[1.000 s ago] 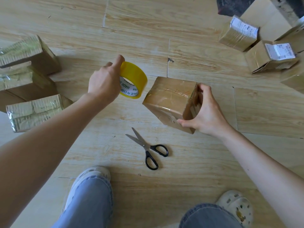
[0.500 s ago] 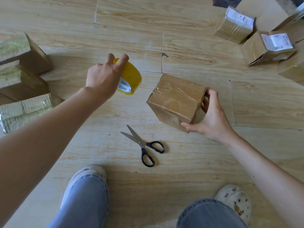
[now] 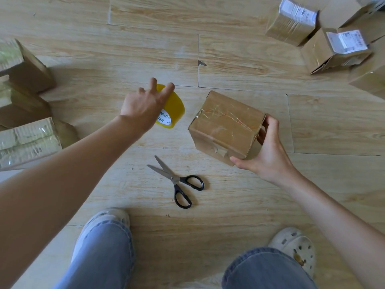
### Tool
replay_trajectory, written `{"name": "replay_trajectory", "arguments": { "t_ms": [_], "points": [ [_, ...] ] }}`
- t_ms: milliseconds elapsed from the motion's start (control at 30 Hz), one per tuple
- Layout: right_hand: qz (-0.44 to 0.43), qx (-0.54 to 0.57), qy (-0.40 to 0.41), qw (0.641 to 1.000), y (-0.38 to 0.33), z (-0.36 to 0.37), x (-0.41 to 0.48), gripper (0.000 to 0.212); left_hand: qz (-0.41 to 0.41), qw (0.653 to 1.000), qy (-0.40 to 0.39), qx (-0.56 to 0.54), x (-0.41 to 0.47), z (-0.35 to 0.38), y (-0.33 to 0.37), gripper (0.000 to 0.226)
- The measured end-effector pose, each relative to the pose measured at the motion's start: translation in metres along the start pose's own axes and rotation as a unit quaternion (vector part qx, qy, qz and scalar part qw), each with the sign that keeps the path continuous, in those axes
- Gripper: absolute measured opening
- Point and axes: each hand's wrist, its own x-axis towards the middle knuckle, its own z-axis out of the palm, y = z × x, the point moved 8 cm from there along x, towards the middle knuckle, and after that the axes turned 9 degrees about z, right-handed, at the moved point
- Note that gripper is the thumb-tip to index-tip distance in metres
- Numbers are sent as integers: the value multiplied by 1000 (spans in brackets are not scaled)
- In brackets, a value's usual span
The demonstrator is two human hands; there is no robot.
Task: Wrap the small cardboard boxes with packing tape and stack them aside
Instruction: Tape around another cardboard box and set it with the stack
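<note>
Your right hand [image 3: 268, 155] is gripping the box [image 3: 227, 126] at its right end, with the thumb under the near lower corner and the fingers curled round the far edge. The box is sitting tilted at centre right, above the floor [image 3: 239, 201]; I cannot tell whether its lower corner is touching. Your left hand [image 3: 145, 105] is holding the tape roll [image 3: 173, 110] just left of the box, apart from it, with two fingers lying over the rim and the thumb hidden.

In my judgement the box is light, since one hand is carrying it from one end. The edges are looking stiff, but the faces are likely to give under pressure. Glossy tape is already covering the top face, so that surface is probably slippery. A torn flap is showing at the near lower corner, so you are better off gripping across edges and corners than on that flap or the flat faces. The roll is rigid and is best carried by its core.

The scissors [image 3: 177, 180] are lying open on the floor between your feet and the box. The wrapped boxes [image 3: 27, 140] are sitting at far left and the labelled boxes [image 3: 335, 51] at top right.
</note>
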Motion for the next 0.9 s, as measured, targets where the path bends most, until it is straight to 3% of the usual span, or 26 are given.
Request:
{"name": "replay_trajectory", "arguments": {
  "t_ms": [133,267,367,533,633,767,900],
  "points": [
    [26,-49,14,998,-5,-7,-13,133,26,1000,-7,11,1,3,21,67],
    [-99,-245,75,961,-68,-16,-17,140,31,999,1,19,0,3,29,65],
    [-76,-357,19,931,-91,3,0,142,34,999,8,19,-2,2,33,63],
    [-26,-399,-24,916,-100,19,19,128,24,999,46,-1,-10,-9,22,63],
    [-33,-369,-8,929,-105,17,21,110,18,992,122,-29,-17,-31,0,59],
    [-38,-209,11,977,-106,10,28,115,-41,966,242,-84,-31,-58,-32,46],
    [-57,-45,9,997,-98,18,31,114,-165,913,249,-280,-40,-54,-61,47]
  ]
}}
